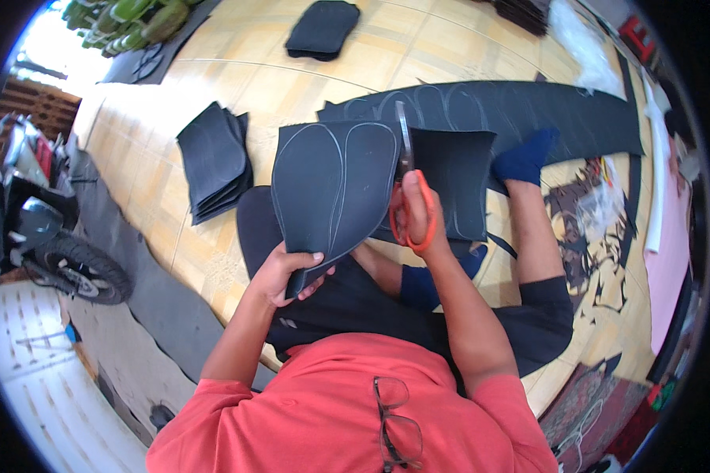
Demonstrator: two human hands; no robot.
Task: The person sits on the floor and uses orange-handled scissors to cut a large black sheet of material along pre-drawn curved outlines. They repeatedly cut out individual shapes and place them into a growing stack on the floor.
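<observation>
My left hand [288, 274] grips the lower end of a black sheet [331, 177] marked with pale sole-shaped outlines, thumb on top and fingers beneath. In my right hand [416, 213] is a pair of scissors [422, 206] with orange handles. Their blades point away from me along the sheet's right edge; whether they are parted I cannot tell. Just right of the blades, a black piece [450, 185] with a curved upper edge hangs beside the sheet. Whether it is still joined to the sheet is hidden behind the scissors and my hand.
A stack of cut black pieces [214, 162] lies to the left, another stack [322, 30] farther off. Beyond my feet stretches a long black sheet [560, 118] with drawn outlines. Dark scraps [599, 264] and clear plastic [599, 209] lie at right. A motorcycle [51, 229] stands far left.
</observation>
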